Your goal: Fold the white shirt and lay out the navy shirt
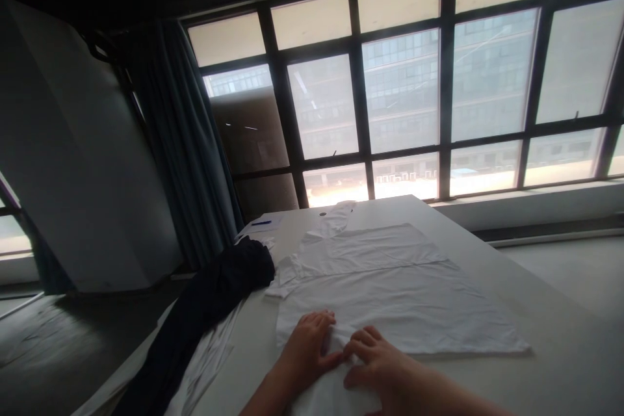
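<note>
A white shirt point(390, 286) lies spread flat on a white table point(546, 325), its collar toward the window. My left hand point(307, 344) rests palm down on the shirt's near edge, fingers curled over the cloth. My right hand point(380, 364) lies beside it, fingers bent and touching the same edge of fabric. Both hands sit close together, thumbs almost meeting, on a fold of the cloth. Whether either hand pinches the fabric is not clear.
A dark garment point(205, 312) drapes over the table's left edge onto more white cloth point(205, 364). A sheet of paper with a blue pen point(262, 223) lies at the far left corner. A large window point(404, 91) and a curtain point(185, 143) stand behind.
</note>
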Available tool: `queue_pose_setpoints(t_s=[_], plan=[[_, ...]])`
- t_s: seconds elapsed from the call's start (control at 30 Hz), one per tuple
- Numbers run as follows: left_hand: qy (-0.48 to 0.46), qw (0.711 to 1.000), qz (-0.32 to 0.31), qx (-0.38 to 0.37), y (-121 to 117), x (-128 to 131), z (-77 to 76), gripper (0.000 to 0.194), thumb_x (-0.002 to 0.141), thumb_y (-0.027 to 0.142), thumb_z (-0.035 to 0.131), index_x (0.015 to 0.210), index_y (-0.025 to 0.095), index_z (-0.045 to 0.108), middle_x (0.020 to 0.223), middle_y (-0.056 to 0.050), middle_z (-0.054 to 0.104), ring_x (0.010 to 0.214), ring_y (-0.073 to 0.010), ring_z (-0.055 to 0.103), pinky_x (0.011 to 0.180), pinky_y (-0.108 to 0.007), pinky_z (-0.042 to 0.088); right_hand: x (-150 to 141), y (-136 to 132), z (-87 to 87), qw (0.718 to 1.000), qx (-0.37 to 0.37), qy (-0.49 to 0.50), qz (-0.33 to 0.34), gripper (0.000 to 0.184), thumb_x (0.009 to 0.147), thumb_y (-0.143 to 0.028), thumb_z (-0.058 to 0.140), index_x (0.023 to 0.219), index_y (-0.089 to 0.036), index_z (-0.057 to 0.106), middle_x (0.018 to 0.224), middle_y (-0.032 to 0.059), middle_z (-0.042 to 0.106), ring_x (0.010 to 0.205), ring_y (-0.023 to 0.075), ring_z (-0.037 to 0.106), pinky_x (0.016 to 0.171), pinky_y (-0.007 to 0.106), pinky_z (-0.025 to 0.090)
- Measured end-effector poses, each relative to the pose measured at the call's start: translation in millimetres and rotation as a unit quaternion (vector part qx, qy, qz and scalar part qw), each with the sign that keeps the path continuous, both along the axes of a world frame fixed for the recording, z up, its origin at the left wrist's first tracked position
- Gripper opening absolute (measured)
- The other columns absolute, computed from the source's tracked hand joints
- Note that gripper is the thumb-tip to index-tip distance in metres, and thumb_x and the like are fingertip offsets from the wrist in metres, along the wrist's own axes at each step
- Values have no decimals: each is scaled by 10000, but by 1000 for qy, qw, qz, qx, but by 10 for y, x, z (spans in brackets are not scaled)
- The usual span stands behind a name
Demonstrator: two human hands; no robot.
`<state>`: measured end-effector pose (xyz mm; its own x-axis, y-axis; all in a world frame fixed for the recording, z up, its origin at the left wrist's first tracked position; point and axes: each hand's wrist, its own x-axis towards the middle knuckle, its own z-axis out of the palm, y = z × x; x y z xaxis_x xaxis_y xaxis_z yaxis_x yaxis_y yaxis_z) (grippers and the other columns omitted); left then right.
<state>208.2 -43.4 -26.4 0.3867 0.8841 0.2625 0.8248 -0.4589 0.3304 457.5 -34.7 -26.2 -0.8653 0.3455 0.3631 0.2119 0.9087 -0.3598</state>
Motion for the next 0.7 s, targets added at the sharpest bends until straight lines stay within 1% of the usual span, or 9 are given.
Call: queue_pose_setpoints(t_s=[0.07,0.13,0.23,0.3,0.4,0.5,0.6,0.63,0.7], plan=[[-6,1000,-10,18,-17,14,27,477,819,529,741,1172,235,610,1258,-103,651,1175,-298,577,1058,-447,419,-23,-27,-21,999,-12,-31,5,422,767,-458,756,1168,-341,693,1285,59,587,1218,307,486,1059,522,339],[-4,999,-29,37,-39,22,63,408,826,494,733,1114,232,611,1227,-101,638,1154,-292,561,1037,-438,421,-31,-34,-49,999,-28,-39,-12,356,795,-455,749,1132,-347,710,1304,51,577,1248,303,462,1073,524,321],[9,997,-53,61,-68,18,105,273,859,434,683,1041,241,618,1124,-80,633,1079,-264,551,993,-417,424,-60,-45,-96,998,-28,-33,-38,212,797,-457,771,952,-316,740,1250,20,607,1219,274,476,1071,506,319],[22,995,-72,68,-85,3,124,200,906,429,599,980,245,624,1017,-69,635,1002,-249,554,952,-414,424,-84,-53,-120,999,-4,-26,-40,197,796,-453,781,850,-275,720,1204,5,630,1187,259,492,1066,495,323],[28,990,-121,70,-111,-24,162,342,954,521,433,892,246,626,868,-67,621,891,-240,560,866,-408,426,-95,-46,-137,998,44,10,-47,179,843,-398,743,817,-237,670,1134,6,647,1109,233,526,1024,467,357],[32,981,-174,76,-139,-14,194,531,925,675,312,862,252,626,808,-73,616,808,-241,557,802,-413,426,-72,1,-162,987,73,86,-115,90,903,-289,665,844,-225,642,1091,29,636,1036,215,537,945,416,402],[74,973,-199,92,-160,59,162,544,862,739,398,911,246,622,837,-83,642,799,-254,566,785,-426,434,-47,75,-213,968,77,131,-201,77,924,-237,629,847,-226,633,1066,43,615,1011,215,533,927,399,416],[92,971,-197,99,-162,90,132,483,873,691,452,941,242,618,852,-80,654,803,-253,575,784,-424,438,-41,96,-227,964,73,130,-218,78,919,-237,638,841,-229,632,1067,42,611,1015,218,533,937,404,414],[120,970,-183,110,-155,140,54,280,935,498,501,971,243,609,855,-62,671,795,-237,592,771,-398,445,-32,119,-232,962,65,117,-237,65,895,-229,667,840,-235,631,1086,37,608,1039,227,529,957,415,407]])
